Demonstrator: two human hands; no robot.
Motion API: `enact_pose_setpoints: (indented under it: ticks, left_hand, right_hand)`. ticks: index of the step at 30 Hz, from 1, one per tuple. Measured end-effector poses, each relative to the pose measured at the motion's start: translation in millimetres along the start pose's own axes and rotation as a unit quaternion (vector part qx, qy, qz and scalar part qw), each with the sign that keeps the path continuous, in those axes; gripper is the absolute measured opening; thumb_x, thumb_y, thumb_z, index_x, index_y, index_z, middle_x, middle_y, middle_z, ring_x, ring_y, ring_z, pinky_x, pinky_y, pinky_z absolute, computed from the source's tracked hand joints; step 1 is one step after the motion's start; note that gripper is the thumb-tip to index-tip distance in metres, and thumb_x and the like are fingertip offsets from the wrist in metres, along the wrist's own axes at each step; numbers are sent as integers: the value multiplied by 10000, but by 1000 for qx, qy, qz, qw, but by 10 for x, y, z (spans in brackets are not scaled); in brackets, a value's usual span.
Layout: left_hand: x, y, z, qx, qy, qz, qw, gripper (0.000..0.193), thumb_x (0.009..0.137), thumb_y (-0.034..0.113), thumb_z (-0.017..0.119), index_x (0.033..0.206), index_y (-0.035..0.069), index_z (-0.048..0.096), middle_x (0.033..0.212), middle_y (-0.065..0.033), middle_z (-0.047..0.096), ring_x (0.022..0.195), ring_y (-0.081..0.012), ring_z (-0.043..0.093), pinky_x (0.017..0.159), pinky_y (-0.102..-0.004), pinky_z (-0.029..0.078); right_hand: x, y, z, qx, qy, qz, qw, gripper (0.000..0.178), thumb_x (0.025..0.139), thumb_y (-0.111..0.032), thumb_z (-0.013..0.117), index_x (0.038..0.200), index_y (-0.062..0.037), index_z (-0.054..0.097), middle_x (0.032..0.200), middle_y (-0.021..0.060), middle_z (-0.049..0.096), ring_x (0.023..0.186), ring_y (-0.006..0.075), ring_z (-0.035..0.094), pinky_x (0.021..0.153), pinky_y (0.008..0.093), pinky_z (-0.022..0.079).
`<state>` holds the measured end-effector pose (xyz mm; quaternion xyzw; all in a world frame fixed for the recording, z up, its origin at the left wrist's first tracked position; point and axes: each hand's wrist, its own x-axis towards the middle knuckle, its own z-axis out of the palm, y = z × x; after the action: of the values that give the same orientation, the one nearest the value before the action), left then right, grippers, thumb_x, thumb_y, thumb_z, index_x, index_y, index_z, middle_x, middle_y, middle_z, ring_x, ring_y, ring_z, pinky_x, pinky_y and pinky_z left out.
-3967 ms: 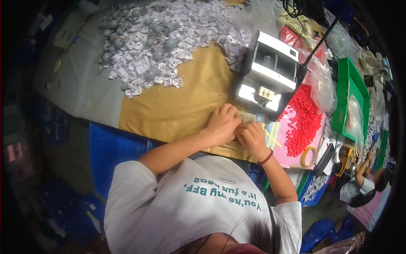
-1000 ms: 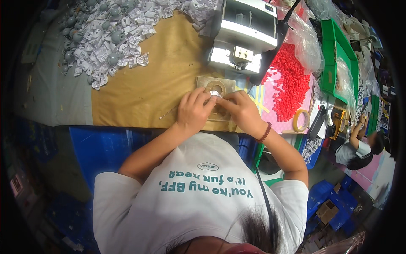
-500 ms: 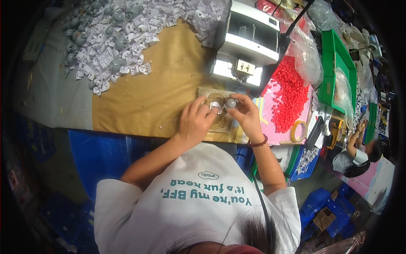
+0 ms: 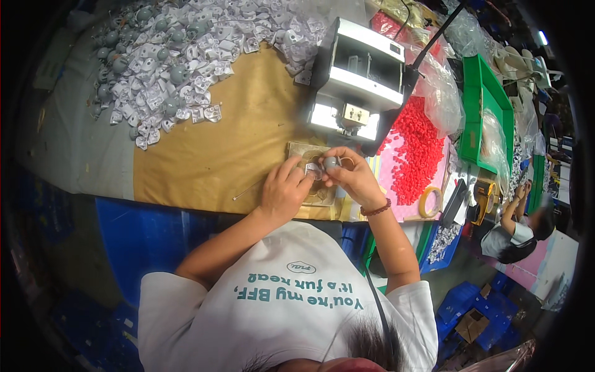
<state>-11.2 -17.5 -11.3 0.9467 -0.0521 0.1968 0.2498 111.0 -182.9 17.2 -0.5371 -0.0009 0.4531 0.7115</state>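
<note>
From where I stand, the person's right hand has its grip clamped on a grey ball, held above the right side of a block on the surface. A white piece sits over the block's middle, just left of the ball. The left hand has its fingertips at that piece; whether its grip pinches or merely steadies it, I can't tell. Beyond stands a machine, with red bits to its right.
</note>
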Motion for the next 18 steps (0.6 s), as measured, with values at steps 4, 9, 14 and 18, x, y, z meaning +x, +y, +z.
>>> enact_pose_setpoints:
  ticks: [4,9,14,18]
  left_hand:
    - [18,-32,-15,-17,2,10,1000,107,776,83,725,881,84,704,889,-43,586,1156,-290,565,865,-419,483]
    - [19,-36,-42,-13,-5,12,1000,88,764,77,725,842,81,685,892,-44,588,1166,-293,567,858,-423,487]
    - [52,-14,-70,-2,-8,0,1000,101,738,74,721,828,85,676,892,-44,585,1162,-294,571,862,-428,484]
    - [61,-34,-64,5,0,20,1000,100,733,71,717,822,86,676,887,-47,581,1166,-296,567,864,-432,482]
  right_hand:
    - [-31,-8,-90,-27,-45,21,998,390,898,34,648,1268,47,524,977,103,668,802,165,689,733,276,592]
    - [35,67,-105,-356,25,-108,928,269,839,-97,779,1030,54,667,808,66,693,730,138,667,636,281,538]
    - [16,-33,82,-515,58,-128,846,316,758,-203,833,921,29,694,758,161,682,649,258,665,602,349,515]
    - [27,-130,193,-599,58,-141,786,332,744,-228,828,910,17,678,780,165,680,676,315,664,608,392,512]
